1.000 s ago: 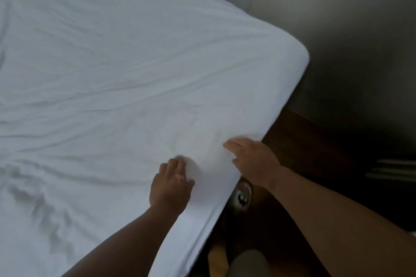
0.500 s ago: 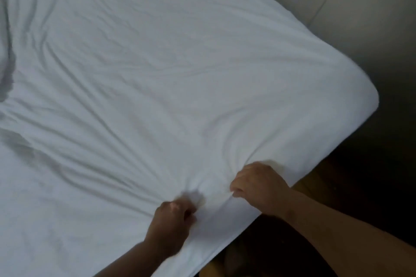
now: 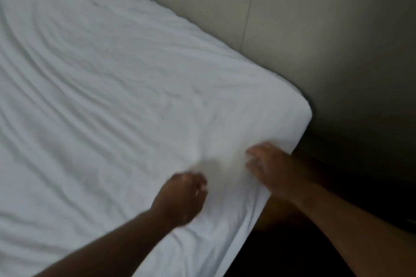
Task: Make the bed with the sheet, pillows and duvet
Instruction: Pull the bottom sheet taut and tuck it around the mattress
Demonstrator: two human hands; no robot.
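The sheet [image 3: 117,101] was stretched across the bed [image 3: 291,119], wrinkles drawn toward the corner. A fold was bunched in the left hand [image 3: 180,200], grip closed, likely for tightening; the right hand [image 3: 267,168], at the edge, was blurred, its grip beyond telling.

Left hand [image 3: 180,200] and right hand [image 3: 267,168] side by side on the sheet [image 3: 112,96], wall [image 3: 315,29] behind.

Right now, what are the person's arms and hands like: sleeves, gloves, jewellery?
Left hand and right hand are bare, no gloves. Both forearms show no sleeve, watch or bracelet. Blur hides whether any ring is worn.
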